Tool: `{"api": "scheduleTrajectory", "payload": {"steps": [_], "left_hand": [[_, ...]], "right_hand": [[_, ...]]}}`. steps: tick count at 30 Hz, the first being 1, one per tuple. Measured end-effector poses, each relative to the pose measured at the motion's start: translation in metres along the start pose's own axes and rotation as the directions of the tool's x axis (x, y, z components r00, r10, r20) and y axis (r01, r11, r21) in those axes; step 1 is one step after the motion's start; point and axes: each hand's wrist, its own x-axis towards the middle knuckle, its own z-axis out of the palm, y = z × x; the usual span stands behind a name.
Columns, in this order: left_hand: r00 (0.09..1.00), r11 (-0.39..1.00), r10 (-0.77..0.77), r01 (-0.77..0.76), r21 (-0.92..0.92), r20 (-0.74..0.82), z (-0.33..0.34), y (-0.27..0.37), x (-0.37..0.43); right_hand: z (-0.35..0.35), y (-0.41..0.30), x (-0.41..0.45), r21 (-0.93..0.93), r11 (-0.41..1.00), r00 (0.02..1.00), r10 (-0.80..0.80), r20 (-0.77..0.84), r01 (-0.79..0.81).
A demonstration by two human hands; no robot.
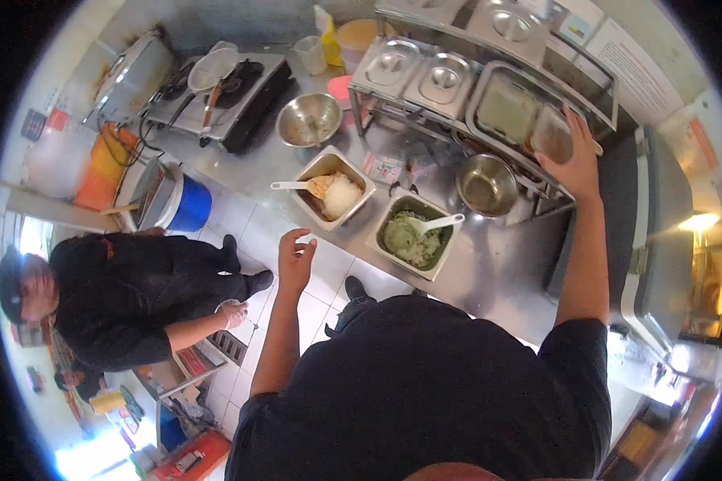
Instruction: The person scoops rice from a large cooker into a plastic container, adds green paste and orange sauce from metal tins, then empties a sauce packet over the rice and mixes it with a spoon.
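My right hand (577,162) reaches over a small clear container (552,135) in the raised rack, its fingers spread at the container's right side; whether they touch it I cannot tell. My left hand (296,258) hangs in front of the steel counter (481,276), empty, with fingers curled and apart. Between the hands stand two steel food pans. The left pan (364,201) holds white rice, some brownish food and a white spoon (289,186). In the right pan (436,270) are rice, a green mash and another white spoon (445,222). A steel bowl (486,185) stands below the rack.
Lidded steel pans (442,81) fill the rack (361,108). Another steel bowl (308,120) stands near a gas stove (259,78) with a strainer (213,67) on it. At the left stand a person in black (132,288), with a gloved hand, and a blue bucket (191,204).
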Motion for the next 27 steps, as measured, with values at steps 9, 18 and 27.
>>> {"api": "scheduleTrajectory", "payload": {"steps": [9, 18, 27], "left_hand": [[0.992, 0.992, 0.129, -0.129, 0.010, -0.001, -0.007, -0.008, -0.011], [1.000, 1.000, 0.023, -0.023, 0.006, 0.008, -0.005, -0.009, -0.029], [0.998, 0.999, -0.042, 0.042, -0.013, 0.044, 0.007, 0.007, -0.005]], "right_hand": [[0.014, 0.023, -0.023, -0.270, 0.963, 0.998, 0.009, 0.062, 0.008], [0.030, 0.037, -0.006, -0.410, 0.912, 0.987, 0.084, 0.138, -0.020], [0.005, 0.008, -0.006, -0.531, 0.847, 0.995, 0.027, 0.094, 0.027]]}}
